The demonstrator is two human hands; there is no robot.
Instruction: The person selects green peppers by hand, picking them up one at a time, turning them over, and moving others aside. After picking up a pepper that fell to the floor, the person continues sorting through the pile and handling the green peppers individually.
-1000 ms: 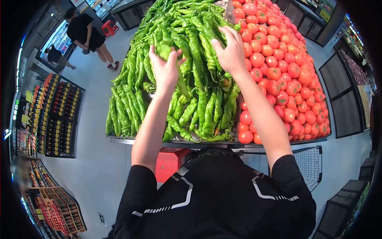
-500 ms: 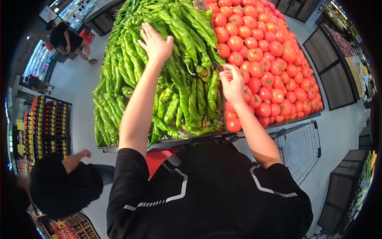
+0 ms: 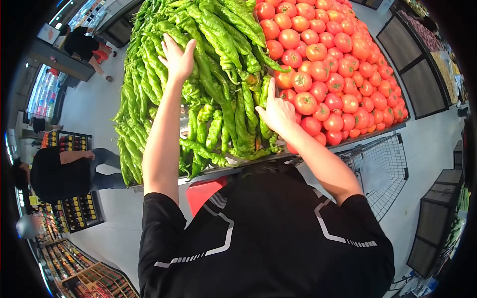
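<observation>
Long green peppers (image 3: pixel 208 89) lie heaped on the display stand, many of them side by side in rows. My left hand (image 3: pixel 177 62) rests on the upper middle of this heap, its fingers and thumb spread and nothing seen in its grasp. At the heap's right edge is my right hand (image 3: pixel 278 114), beside the upright peppers there. Its index finger points away from me and its thumb stands apart; the other fingers are partly hidden. Ripe tomatoes (image 3: pixel 328 74) are piled directly to the right of the peppers, touching close to my right hand.
A wire shopping cart (image 3: pixel 382 171) stands at the right, below the tomatoes. Something red (image 3: pixel 203 192) is against the stand's front edge. At the left a person in black (image 3: pixel 62 171) stands near bottle shelves (image 3: pixel 79 211); another person (image 3: pixel 82 44) is farther back.
My right hand has moved left and slightly toward me, and its bent fingers have opened into a pointing index finger. My left hand stays spread on the peppers. The person at left has moved forward.
</observation>
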